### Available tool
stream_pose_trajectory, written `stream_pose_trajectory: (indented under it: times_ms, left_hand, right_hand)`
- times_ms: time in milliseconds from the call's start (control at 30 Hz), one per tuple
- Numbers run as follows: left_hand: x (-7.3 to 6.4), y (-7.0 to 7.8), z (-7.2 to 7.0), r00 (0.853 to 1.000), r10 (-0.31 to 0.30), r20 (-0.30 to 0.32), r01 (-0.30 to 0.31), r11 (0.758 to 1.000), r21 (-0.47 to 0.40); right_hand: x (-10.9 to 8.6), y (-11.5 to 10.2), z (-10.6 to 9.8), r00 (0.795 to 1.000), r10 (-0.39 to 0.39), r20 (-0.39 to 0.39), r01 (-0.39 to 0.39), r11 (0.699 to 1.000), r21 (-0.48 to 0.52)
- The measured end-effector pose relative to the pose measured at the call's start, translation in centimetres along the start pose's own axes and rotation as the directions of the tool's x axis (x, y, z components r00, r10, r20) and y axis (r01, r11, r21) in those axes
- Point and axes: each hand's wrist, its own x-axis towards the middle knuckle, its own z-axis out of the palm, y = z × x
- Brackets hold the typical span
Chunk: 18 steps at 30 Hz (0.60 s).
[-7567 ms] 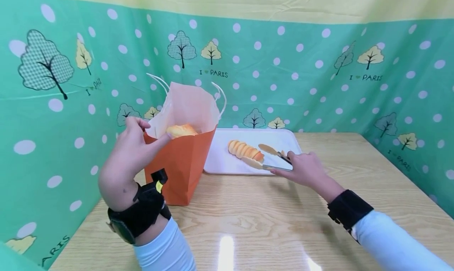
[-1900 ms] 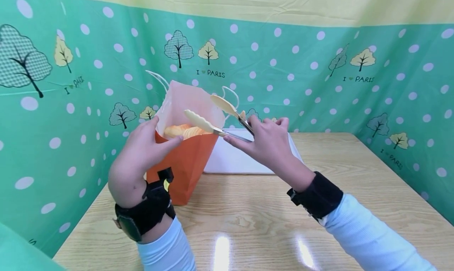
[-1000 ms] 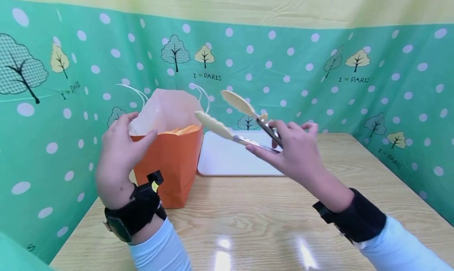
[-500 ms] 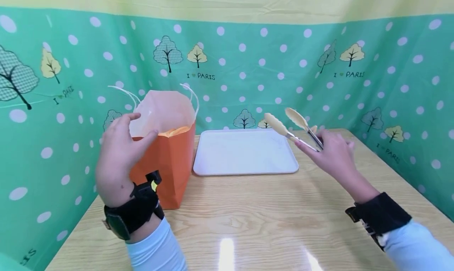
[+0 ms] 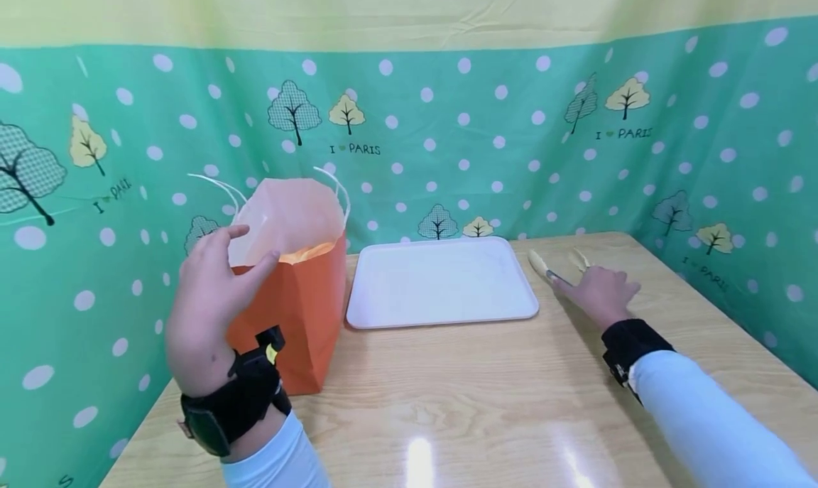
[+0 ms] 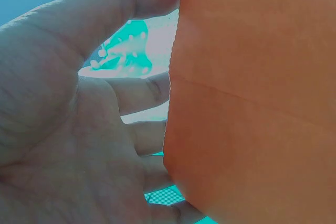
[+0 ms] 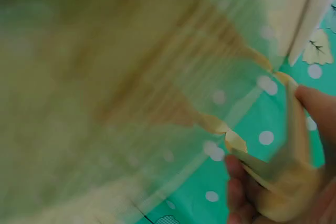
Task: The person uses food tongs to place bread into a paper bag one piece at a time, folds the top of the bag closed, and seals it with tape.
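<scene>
An orange paper bag [image 5: 287, 317] with a pale inside and white handles stands upright at the left. My left hand [image 5: 207, 296] is at its left rim, thumb and fingers spread apart. In the left wrist view the fingertips of the left hand [image 6: 89, 129] disappear behind the bag's edge [image 6: 252, 87]. A yellow-orange strip shows at the bag's mouth; the contents are otherwise hidden. At the right, my right hand [image 5: 601, 293] holds a pair of tongs [image 5: 540, 264] low at the tabletop, their cream tips spread and pointing away. The right wrist view is blurred around the tongs [image 7: 236, 141].
A white tray [image 5: 441, 282] lies on the wooden table [image 5: 434, 388] between bag and tongs, with nothing on it. Green dotted curtains [image 5: 447, 133] with tree prints close off the back and both sides.
A spiral bread roll left the tray and came to show in the bag's mouth. Then the right hand carried the tongs right and down to the tabletop. The left hand stayed by the bag.
</scene>
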Motion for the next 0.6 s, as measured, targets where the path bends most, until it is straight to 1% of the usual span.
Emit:
stream_pose_trajectory:
  times_ms: [67, 167, 267, 333, 367, 400, 433, 467, 533, 567, 600]
  left_hand:
    - [-0.2, -0.1, 0.0, 1.0, -0.005, -0.004, 0.005, 1.0, 0.005]
    - [-0.3, -0.1, 0.0, 1.0, -0.006, -0.01, 0.006, 1.0, 0.013]
    - [-0.4, 0.1, 0.0, 0.999, 0.003, -0.037, -0.003, 1.0, 0.004]
    - [-0.4, 0.4, 0.0, 0.996, 0.011, -0.091, -0.013, 1.0, -0.016]
    - [-0.4, 0.5, 0.0, 0.991, 0.016, -0.132, -0.021, 0.999, -0.031]
    - [-0.4, 0.8, 0.0, 0.983, 0.03, -0.182, -0.039, 0.998, -0.046]
    - [-0.4, 1.0, 0.0, 0.969, 0.049, -0.241, -0.066, 0.996, -0.059]
    - [-0.3, 1.3, 0.0, 0.949, 0.079, -0.305, -0.106, 0.992, -0.07]
    - [-0.3, 2.1, 0.1, 0.891, 0.165, -0.424, -0.224, 0.97, -0.093]
    - [-0.3, 2.6, 0.1, 0.859, 0.211, -0.467, -0.289, 0.952, -0.101]
    - [-0.2, 3.2, 0.3, 0.819, 0.269, -0.507, -0.364, 0.926, -0.097]
  right_hand:
    - [0.2, -0.1, 0.4, 1.0, -0.002, 0.012, 0.002, 1.0, 0.01]
    - [0.2, -0.2, 0.6, 1.0, -0.002, 0.025, 0.001, 1.0, 0.024]
    - [0.3, -0.3, 0.5, 1.0, 0.007, 0.03, -0.008, 1.0, 0.03]
    - [0.4, -0.4, 0.2, 0.999, 0.015, 0.046, -0.017, 0.999, 0.029]
    - [0.4, -0.5, 0.1, 0.998, 0.016, 0.058, -0.018, 0.999, 0.03]
    - [0.4, -0.6, -0.1, 0.997, 0.019, 0.081, -0.021, 0.999, 0.03]
    - [0.3, -0.7, -0.3, 0.994, 0.023, 0.11, -0.026, 0.999, 0.032]
    - [0.2, -0.9, -0.7, 0.988, 0.028, 0.149, -0.034, 0.999, 0.035]
    - [0.0, -1.5, -1.7, 0.976, 0.042, 0.213, -0.052, 0.998, 0.043]
    - [-0.2, -2.0, -2.3, 0.973, 0.038, 0.229, -0.051, 0.997, 0.049]
    - [-0.5, -2.7, -3.1, 0.972, 0.034, 0.232, -0.05, 0.997, 0.061]
